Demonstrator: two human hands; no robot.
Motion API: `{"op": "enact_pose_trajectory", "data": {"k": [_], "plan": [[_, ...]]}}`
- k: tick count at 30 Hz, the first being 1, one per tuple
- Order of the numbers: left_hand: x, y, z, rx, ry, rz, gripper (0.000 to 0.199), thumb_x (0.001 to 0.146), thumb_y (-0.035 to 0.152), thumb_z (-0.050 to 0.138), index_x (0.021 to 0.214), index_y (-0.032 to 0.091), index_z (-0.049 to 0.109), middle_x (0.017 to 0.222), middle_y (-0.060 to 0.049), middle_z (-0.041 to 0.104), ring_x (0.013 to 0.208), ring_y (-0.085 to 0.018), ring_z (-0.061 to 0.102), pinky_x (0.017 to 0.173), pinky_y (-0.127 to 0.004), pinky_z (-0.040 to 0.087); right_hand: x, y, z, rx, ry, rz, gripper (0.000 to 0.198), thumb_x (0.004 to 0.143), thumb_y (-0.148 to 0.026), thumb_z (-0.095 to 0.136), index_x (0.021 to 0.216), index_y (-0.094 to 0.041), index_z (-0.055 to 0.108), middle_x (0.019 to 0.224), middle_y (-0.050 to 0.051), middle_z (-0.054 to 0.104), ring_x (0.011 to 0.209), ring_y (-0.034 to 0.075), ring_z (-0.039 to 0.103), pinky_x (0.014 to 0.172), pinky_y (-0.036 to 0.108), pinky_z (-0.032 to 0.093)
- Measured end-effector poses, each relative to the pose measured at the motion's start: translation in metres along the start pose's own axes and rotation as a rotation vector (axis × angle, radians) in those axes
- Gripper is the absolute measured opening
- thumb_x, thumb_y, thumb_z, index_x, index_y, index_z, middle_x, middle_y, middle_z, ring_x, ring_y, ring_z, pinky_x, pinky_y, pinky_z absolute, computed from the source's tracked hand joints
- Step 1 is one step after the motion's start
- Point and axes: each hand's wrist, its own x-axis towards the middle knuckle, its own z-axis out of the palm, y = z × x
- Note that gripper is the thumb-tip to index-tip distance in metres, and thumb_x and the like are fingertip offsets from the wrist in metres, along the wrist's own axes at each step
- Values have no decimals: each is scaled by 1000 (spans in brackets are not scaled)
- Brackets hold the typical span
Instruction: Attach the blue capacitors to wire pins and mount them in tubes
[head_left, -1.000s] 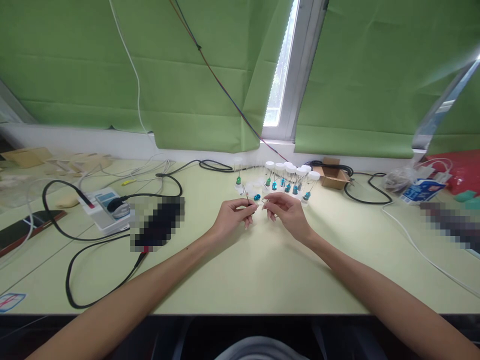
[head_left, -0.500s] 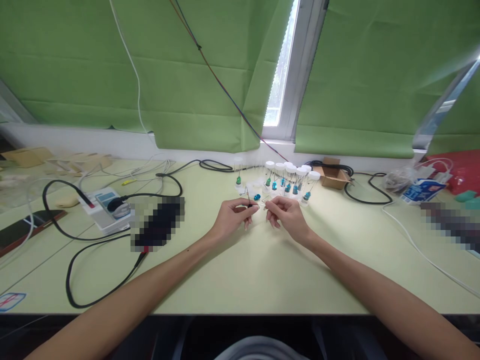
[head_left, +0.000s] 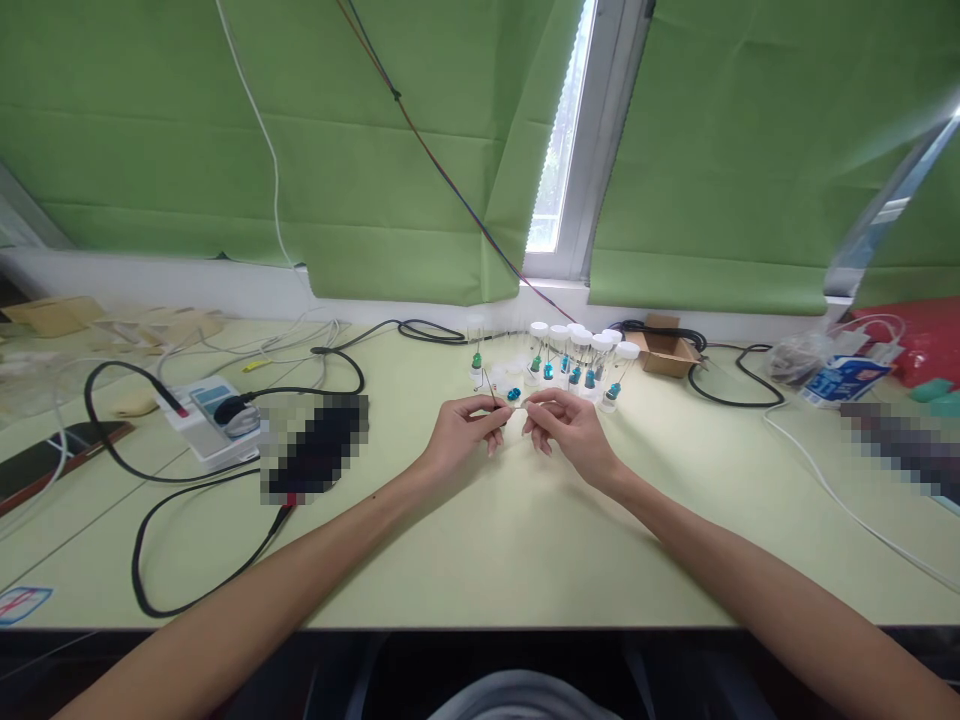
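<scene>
My left hand (head_left: 466, 428) is closed in a pinch on a thin dark wire (head_left: 491, 387), which sticks up past the fingertips. Close beside it, my right hand (head_left: 568, 428) has thumb and forefinger pressed together; a small pale thing seems to lie between the two hands' fingertips, too small to name. Just beyond them a shiny blue piece (head_left: 514, 394) lies on the table. Behind the right hand stand several clear vials with white caps (head_left: 581, 338), holding blue and green pieces. Another clear vial with a green piece (head_left: 477, 361) stands behind the left hand.
A small cardboard box (head_left: 666, 352) stands at the back right, near coiled black cable. On the left are a white power strip (head_left: 217, 425), a blurred dark object (head_left: 319, 448) and looping cables. A blue-and-white packet (head_left: 846, 381) lies far right. The table's front edge (head_left: 525, 628) runs below my forearms.
My right hand has moved slightly left, so the fingertips of both hands are now closer together. The dark wire in my left hand has changed its tilt.
</scene>
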Motion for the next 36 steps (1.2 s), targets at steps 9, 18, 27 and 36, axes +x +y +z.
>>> {"op": "enact_pose_trajectory", "data": {"k": [9, 18, 27, 36], "plan": [[1, -4, 0, -75, -25, -46, 27, 73, 42, 73, 80, 16, 71, 65, -1, 59, 49, -9, 47, 50, -26, 37, 3, 0, -2, -26, 8, -109, 16, 79, -32, 70, 87, -18, 69, 74, 4, 69, 56, 13, 56, 54, 30, 45], [-3, -2, 3, -2, -43, -45, 29, 73, 44, 72, 80, 16, 71, 61, -1, 58, 49, -9, 47, 49, -26, 38, 1, 0, 0, -36, 32, -103, 22, 83, -36, 66, 73, -17, 64, 67, 2, 66, 49, 11, 55, 48, 27, 44], [-6, 0, 7, 41, -58, -23, 32, 73, 46, 71, 80, 16, 71, 60, 0, 58, 49, -11, 50, 49, -26, 42, 1, 2, -2, 20, 35, 35, 34, 84, -48, 63, 73, -16, 58, 52, -1, 60, 34, 10, 50, 31, 21, 35], [-4, 4, 4, 39, -72, -7, 30, 75, 46, 69, 73, 15, 67, 59, 0, 56, 48, -10, 48, 51, -26, 40, 0, -2, 0, 19, 23, -5, 29, 83, -46, 63, 86, -18, 59, 62, 0, 64, 42, 12, 56, 39, 24, 42]]}}
